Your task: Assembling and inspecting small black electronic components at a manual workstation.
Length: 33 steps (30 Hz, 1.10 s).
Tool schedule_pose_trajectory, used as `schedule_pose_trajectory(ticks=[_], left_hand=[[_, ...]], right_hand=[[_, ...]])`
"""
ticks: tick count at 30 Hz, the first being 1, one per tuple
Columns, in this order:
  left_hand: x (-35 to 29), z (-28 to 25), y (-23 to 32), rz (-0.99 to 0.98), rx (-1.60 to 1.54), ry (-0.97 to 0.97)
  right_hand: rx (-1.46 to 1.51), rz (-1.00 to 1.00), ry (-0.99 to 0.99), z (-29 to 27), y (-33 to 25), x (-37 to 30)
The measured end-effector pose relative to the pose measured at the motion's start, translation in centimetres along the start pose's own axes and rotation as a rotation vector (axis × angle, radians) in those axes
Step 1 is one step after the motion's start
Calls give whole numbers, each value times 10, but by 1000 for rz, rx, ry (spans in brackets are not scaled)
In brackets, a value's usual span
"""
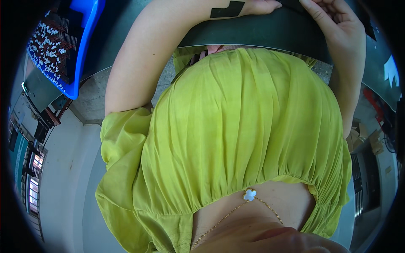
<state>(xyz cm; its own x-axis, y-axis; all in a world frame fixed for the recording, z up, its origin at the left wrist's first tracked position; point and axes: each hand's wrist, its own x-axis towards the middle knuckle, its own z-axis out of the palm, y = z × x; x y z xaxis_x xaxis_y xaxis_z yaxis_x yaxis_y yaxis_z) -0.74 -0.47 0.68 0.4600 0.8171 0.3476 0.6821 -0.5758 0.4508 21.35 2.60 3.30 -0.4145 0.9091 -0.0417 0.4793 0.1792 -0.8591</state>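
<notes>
At the top edge of the view, my left hand (pixel 262 6) reaches across to the right, its thumb at a dark piece (pixel 291 4) that the edge mostly cuts off. A black patch (pixel 228 9) sits on my left wrist. Curled fingers show on my right hand (pixel 335 19), and its thumb and forefinger close in on the other side of the same dark piece. The kind of piece cannot be made out. Both hands are over a dark green tabletop (pixel 270 33), close to its near edge.
A blue bin (pixel 86 40) at the far left holds many small white pieces and dark reddish strands. White paper-like pieces (pixel 391 71) lie on the right of the tabletop. Cardboard boxes (pixel 358 135) and a red object (pixel 373 103) stand lower at the right.
</notes>
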Motion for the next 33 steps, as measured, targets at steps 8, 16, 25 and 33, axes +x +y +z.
schedule_pose_trajectory(ticks=[8, 16, 25, 33], left_hand=[[-2, -2, 1, -91, -77, -71], [-5, -3, -3, -61, -24, -48], [-10, 7, -11, 17, -15, 65], [-1, -9, 1, -72, -19, -81]], right_hand=[[-10, -13, -1, 6, 0, 1], [-10, -27, -4, 9, -1, 2], [-83, -80, 6, 11, -2, 1], [-74, -108, 20, 11, -5, 0]])
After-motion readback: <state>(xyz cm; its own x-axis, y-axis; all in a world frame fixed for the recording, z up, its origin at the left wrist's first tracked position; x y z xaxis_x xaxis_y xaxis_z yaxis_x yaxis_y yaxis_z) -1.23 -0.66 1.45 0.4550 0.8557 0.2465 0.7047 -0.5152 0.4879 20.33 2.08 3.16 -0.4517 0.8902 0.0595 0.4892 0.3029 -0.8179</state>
